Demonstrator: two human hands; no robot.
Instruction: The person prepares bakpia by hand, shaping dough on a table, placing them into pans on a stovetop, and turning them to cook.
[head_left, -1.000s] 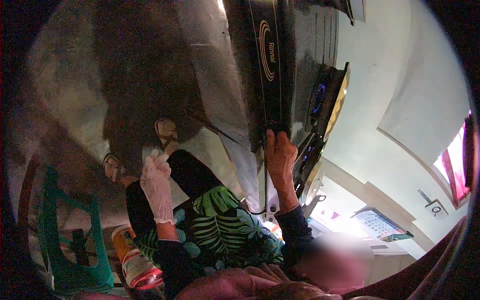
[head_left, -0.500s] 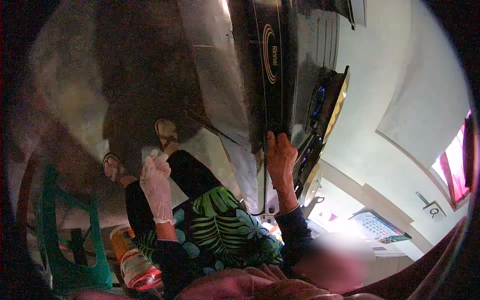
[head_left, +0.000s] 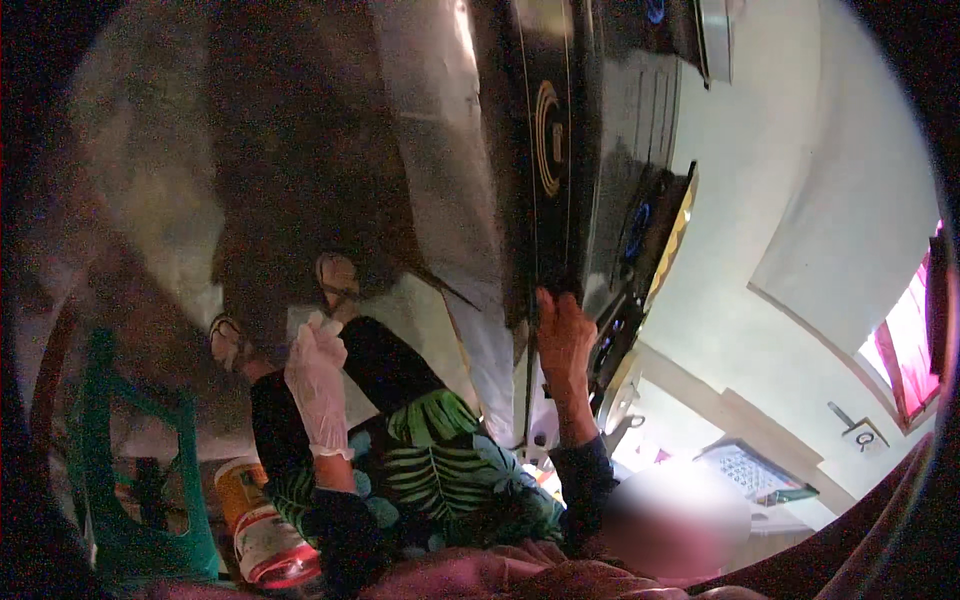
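plainly, right hand (head_left: 567, 338) (left hand (head_left: 318, 380) well apart) touches the stove's front edge (head_left: 553, 225).

Translucent whitish glove (head_left: 320, 395), dark long sleeves (head_left: 345, 535), green leaf-print garment (head_left: 440, 475), black trousers (head_left: 390, 370), strappy sandals (head_left: 338, 272)

**A kitchen, most likely in a home**

A long, black, glossy-fronted gas stove (head_left: 550, 235) with a gold oval emblem is standing against a plain, pale wall (head_left: 765, 190), and small blue flames (head_left: 640, 228) are burning on it, which is marking the place as a kitchen. Household touches are suggesting a home: a pink fabric curtain (head_left: 908, 372) is hanging at a bright window, a white gridded paper calendar (head_left: 750, 470) is showing nearby, and the person is wearing beige strapped open sandals (head_left: 338, 272).
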